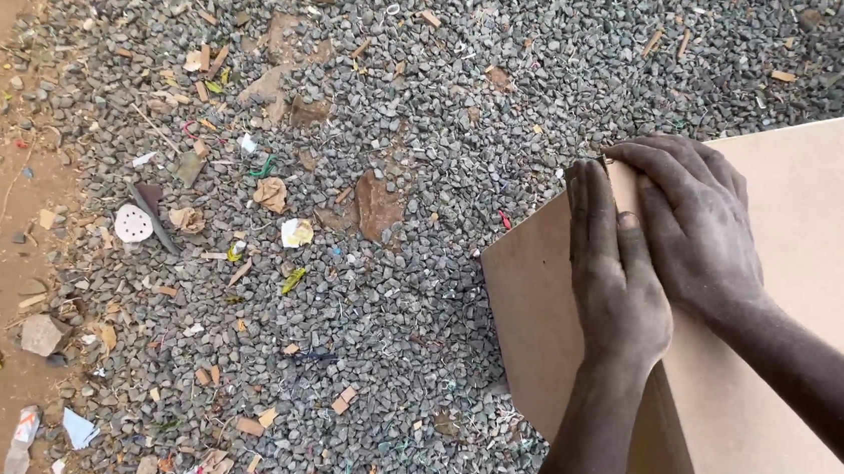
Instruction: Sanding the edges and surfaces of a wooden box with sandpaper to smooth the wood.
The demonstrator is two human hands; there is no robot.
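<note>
Left hand: my left hand lies flat along the top edge of the upright board, fingers straight and close together, thumb tucked beside them; it presses down and grips nothing. I judge that it steadies the joint.
Right hand: my right hand rests on the flat board, fingers curled forward to the corner, where the fingertips meet a small dark thing at the edge; I cannot tell what it is, nor whether it is pinched or only touched.
Flat board: a pale tan panel fills the right of the view, lying level, with one small hole near its lower edge.
Upright board: a darker tan panel stands on edge beneath it and meets it at the corner, as if held square there.
Ground: grey gravel, sandy strip at the left.
Litter: a white round perforated disc at the left; a crumpled yellow and white wrapper nearer the middle; a blue and white paper scrap at the lower left. No label is legible.
</note>
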